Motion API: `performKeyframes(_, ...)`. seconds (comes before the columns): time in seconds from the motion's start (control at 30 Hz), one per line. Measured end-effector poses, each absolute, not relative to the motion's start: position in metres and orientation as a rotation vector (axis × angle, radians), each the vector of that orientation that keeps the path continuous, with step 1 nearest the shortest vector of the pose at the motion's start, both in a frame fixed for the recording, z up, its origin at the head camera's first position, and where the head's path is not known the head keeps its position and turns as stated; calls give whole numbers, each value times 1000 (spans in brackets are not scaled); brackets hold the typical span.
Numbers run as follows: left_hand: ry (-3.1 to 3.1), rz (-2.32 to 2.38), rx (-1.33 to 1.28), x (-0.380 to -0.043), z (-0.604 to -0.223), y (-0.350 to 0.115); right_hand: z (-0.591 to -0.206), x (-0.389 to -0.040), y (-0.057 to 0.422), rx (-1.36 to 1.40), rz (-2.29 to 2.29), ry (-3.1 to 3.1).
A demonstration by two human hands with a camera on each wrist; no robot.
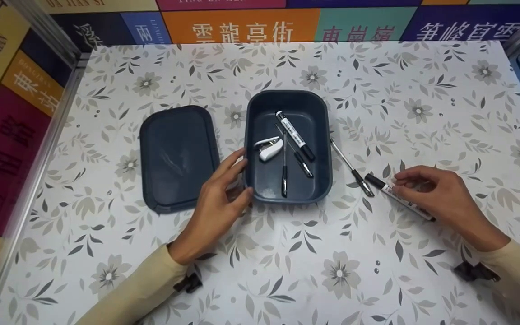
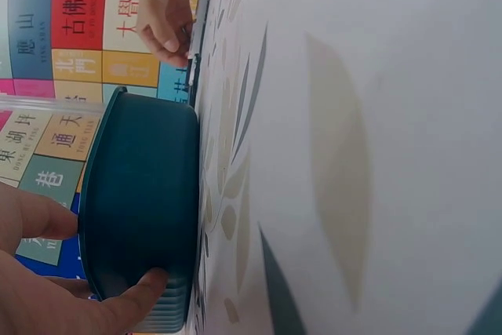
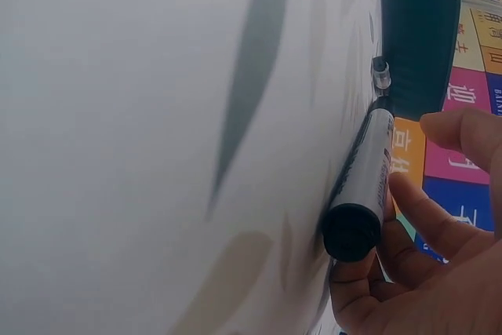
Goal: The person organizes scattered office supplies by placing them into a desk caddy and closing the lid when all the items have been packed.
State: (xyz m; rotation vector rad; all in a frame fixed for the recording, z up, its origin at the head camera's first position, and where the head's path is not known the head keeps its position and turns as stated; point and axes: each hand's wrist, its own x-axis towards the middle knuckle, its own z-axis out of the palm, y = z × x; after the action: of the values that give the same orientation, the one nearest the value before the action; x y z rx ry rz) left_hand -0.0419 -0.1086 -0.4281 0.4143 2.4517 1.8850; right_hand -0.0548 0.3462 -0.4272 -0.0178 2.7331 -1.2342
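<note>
A dark blue plastic box [image 1: 288, 198] stands uncovered in the middle of the table. My left hand [image 1: 217, 201] rests against its left wall, with the thumb at the near corner. Inside lie a white stapler [image 1: 271, 150], a marker [image 1: 295, 135] with a white barrel, and two pens [image 1: 285, 181]. Over at the right, my right hand [image 1: 449, 198] hovers with bent fingers around a second black-capped marker [image 3: 362, 162] lying on the table. The right wrist view shows the thumb apart from this marker and other fingertips close beside it. Between box and marker lies a clear-barrelled pen [image 1: 350, 167].
The matching dark blue lid [image 1: 176, 158] lies flat to the left of the box. A floral-patterned cloth [image 1: 341, 248] covers the table. Colourful panels with printed characters [image 1: 242, 29] border the far side and both flanks.
</note>
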Motion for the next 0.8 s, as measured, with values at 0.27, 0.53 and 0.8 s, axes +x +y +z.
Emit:
performKeyframes(0.27, 2468, 1874, 423, -42, -428, -109, -429, -52, 346, -33, -1199, 2750)
performKeyframes(0.53, 2455, 1881, 419, -41, -427, -109, -432, -52, 343, -88, -1151, 2793)
performKeyframes(0.8, 2425, 1904, 417, -41, -427, -108, -434, -53, 344, -111, -1055, 2834)
